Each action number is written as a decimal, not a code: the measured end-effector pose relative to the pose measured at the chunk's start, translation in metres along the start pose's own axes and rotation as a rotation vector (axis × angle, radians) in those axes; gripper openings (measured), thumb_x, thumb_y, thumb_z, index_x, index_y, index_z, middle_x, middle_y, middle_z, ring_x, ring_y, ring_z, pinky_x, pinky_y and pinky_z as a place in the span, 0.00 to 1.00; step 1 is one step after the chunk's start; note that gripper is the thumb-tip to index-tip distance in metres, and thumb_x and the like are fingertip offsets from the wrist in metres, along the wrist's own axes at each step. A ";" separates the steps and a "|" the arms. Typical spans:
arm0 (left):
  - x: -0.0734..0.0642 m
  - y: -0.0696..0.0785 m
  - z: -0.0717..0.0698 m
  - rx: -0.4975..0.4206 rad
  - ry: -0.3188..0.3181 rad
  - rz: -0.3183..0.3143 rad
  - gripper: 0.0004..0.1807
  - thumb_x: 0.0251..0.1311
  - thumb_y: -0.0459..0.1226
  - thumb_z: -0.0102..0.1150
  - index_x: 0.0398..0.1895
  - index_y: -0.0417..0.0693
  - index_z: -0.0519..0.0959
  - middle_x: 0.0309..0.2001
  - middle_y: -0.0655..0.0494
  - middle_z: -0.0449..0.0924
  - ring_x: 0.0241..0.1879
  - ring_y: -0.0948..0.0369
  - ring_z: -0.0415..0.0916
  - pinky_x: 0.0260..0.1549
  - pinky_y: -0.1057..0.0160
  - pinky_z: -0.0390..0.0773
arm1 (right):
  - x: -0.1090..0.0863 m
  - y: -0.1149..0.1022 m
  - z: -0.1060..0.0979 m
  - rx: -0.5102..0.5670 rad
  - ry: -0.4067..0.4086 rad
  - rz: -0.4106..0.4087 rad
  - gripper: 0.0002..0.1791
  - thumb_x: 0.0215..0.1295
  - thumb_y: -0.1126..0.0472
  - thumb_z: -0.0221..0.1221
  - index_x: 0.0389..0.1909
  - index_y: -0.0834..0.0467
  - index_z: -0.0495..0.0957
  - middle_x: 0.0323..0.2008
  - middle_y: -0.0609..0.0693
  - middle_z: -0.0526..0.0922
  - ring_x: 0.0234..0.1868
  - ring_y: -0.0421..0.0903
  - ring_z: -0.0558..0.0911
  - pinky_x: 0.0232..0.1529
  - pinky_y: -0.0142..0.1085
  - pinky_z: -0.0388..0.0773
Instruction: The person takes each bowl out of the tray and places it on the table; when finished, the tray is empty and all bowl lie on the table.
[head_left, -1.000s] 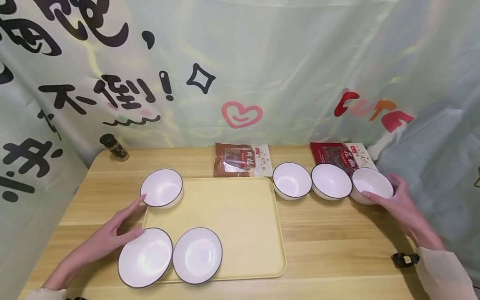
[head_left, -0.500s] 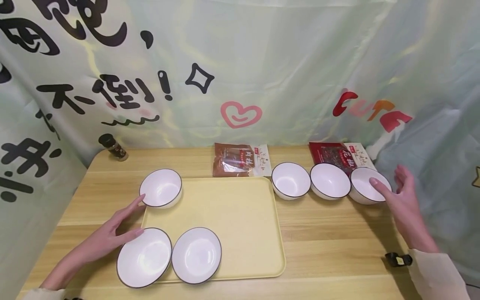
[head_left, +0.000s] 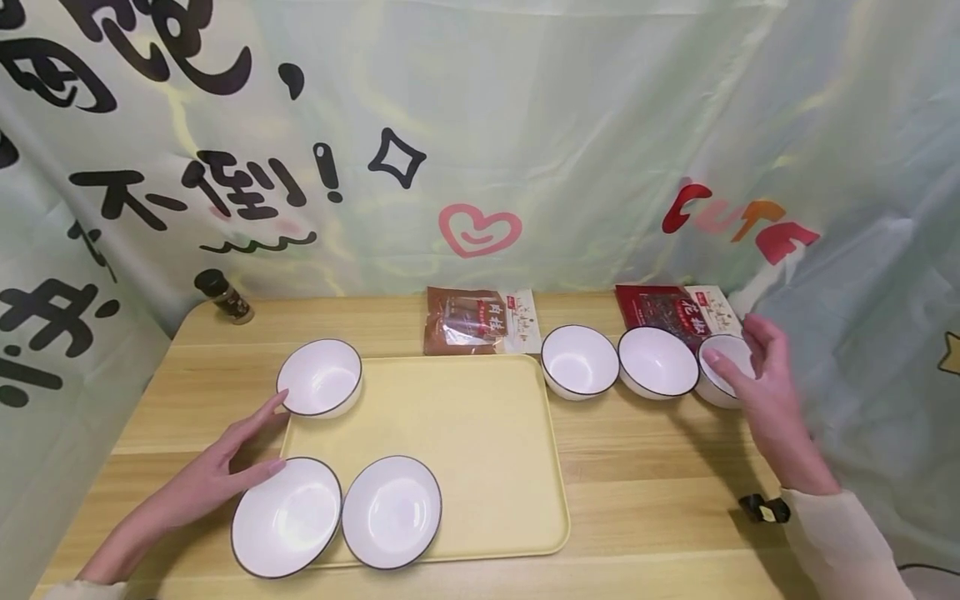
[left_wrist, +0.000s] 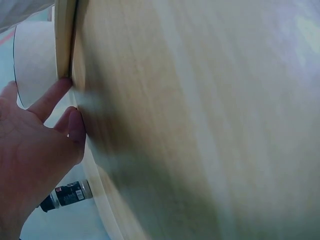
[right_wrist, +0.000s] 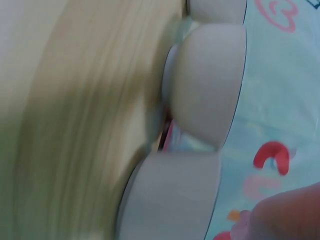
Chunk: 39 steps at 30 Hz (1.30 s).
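Arms stretched forward, well apart

The bare left hand (head_left: 206,483), its forearm coming from the near left corner of the light wood-grain surface (head_left: 652,483), spreads thumb and index finger widely apart; the left wrist view shows one finger straighter than those bent beside it. The bare right hand (head_left: 768,400) stands raised near the right edge, thumb parted from gently curved fingers, forearm in a loose cream fabric sleeve (head_left: 836,533).

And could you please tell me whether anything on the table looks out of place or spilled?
Slightly: the back left bowl and the front left bowl both reach past the left side of the yellow tray, so they look off-centre; whether their bases sit fully on it is hidden. I see no spill or breakage.
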<state>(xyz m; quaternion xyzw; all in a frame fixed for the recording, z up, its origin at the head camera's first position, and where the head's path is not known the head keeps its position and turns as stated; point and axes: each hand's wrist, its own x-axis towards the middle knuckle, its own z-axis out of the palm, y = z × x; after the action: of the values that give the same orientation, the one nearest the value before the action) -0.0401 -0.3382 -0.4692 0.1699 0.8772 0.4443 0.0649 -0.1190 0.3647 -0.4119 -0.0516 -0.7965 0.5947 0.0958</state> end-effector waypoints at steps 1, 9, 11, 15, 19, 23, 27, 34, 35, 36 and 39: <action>0.000 0.000 0.000 0.000 -0.001 0.002 0.51 0.74 0.31 0.67 0.91 0.61 0.50 0.77 0.37 0.68 0.76 0.82 0.47 0.63 0.84 0.49 | 0.000 -0.002 0.004 0.018 -0.005 -0.010 0.47 0.81 0.62 0.62 0.88 0.55 0.42 0.87 0.59 0.41 0.87 0.47 0.40 0.79 0.27 0.33; 0.000 -0.003 0.002 0.009 0.010 0.006 0.51 0.73 0.31 0.68 0.91 0.61 0.50 0.78 0.36 0.67 0.76 0.82 0.48 0.63 0.84 0.48 | -0.009 -0.019 0.049 0.169 -0.081 -0.152 0.44 0.75 0.72 0.65 0.84 0.59 0.53 0.82 0.58 0.53 0.85 0.50 0.50 0.80 0.30 0.43; 0.000 -0.003 0.002 0.009 0.010 0.005 0.51 0.73 0.31 0.67 0.91 0.62 0.50 0.77 0.36 0.68 0.76 0.82 0.48 0.63 0.84 0.48 | -0.013 -0.022 0.061 0.198 -0.094 -0.199 0.43 0.73 0.75 0.65 0.83 0.60 0.56 0.80 0.55 0.58 0.83 0.50 0.54 0.81 0.31 0.46; 0.000 -0.003 0.001 0.010 0.009 -0.004 0.51 0.74 0.32 0.68 0.91 0.63 0.50 0.77 0.37 0.68 0.76 0.82 0.48 0.63 0.84 0.49 | -0.019 -0.027 0.086 0.213 -0.136 -0.282 0.42 0.69 0.80 0.65 0.81 0.63 0.60 0.77 0.54 0.64 0.81 0.52 0.59 0.81 0.35 0.48; 0.000 -0.004 0.000 0.007 0.010 -0.015 0.51 0.74 0.32 0.68 0.91 0.64 0.50 0.78 0.37 0.68 0.76 0.82 0.48 0.63 0.84 0.49 | -0.027 -0.032 0.110 0.197 -0.215 -0.313 0.45 0.66 0.81 0.66 0.81 0.63 0.59 0.78 0.55 0.65 0.80 0.53 0.61 0.81 0.36 0.52; 0.000 -0.005 0.001 0.004 0.013 -0.006 0.51 0.74 0.32 0.68 0.91 0.63 0.50 0.78 0.37 0.68 0.76 0.82 0.48 0.63 0.84 0.49 | -0.036 -0.034 0.133 0.166 -0.314 -0.338 0.48 0.62 0.79 0.69 0.81 0.63 0.58 0.79 0.58 0.64 0.80 0.55 0.62 0.81 0.38 0.53; 0.000 -0.005 0.003 0.003 0.011 0.012 0.51 0.73 0.31 0.67 0.91 0.61 0.50 0.77 0.36 0.68 0.76 0.82 0.48 0.63 0.84 0.49 | -0.045 -0.035 0.155 0.111 -0.411 -0.347 0.51 0.63 0.71 0.74 0.82 0.60 0.57 0.79 0.57 0.65 0.80 0.55 0.63 0.82 0.47 0.52; -0.001 -0.005 0.002 0.001 0.011 0.006 0.51 0.74 0.32 0.68 0.91 0.63 0.50 0.78 0.36 0.68 0.76 0.83 0.48 0.63 0.84 0.49 | -0.059 -0.042 0.187 0.069 -0.584 -0.272 0.55 0.65 0.58 0.77 0.85 0.50 0.53 0.82 0.47 0.61 0.82 0.53 0.59 0.79 0.65 0.49; -0.001 -0.005 0.002 0.001 0.010 0.007 0.51 0.74 0.32 0.67 0.91 0.63 0.50 0.78 0.36 0.67 0.76 0.82 0.48 0.63 0.84 0.49 | -0.061 -0.043 0.191 0.057 -0.609 -0.263 0.56 0.64 0.56 0.78 0.86 0.50 0.53 0.82 0.46 0.60 0.82 0.53 0.59 0.79 0.65 0.50; -0.001 -0.005 0.002 0.003 0.009 0.007 0.51 0.74 0.32 0.67 0.91 0.63 0.50 0.78 0.36 0.67 0.76 0.82 0.48 0.63 0.84 0.49 | -0.063 -0.044 0.195 0.043 -0.635 -0.258 0.57 0.62 0.55 0.79 0.86 0.51 0.53 0.82 0.46 0.59 0.82 0.53 0.59 0.79 0.65 0.50; -0.001 -0.004 0.001 0.003 0.010 0.007 0.51 0.74 0.32 0.67 0.91 0.63 0.50 0.78 0.36 0.67 0.76 0.82 0.48 0.63 0.84 0.49 | -0.070 -0.048 0.206 -0.001 -0.716 -0.230 0.62 0.57 0.51 0.82 0.86 0.48 0.53 0.83 0.45 0.58 0.82 0.52 0.60 0.79 0.65 0.53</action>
<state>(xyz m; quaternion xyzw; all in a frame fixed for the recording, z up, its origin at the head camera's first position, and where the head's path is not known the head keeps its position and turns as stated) -0.0400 -0.3398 -0.4733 0.1708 0.8776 0.4440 0.0587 -0.0937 0.1437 -0.4289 0.2493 -0.7805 0.5600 -0.1229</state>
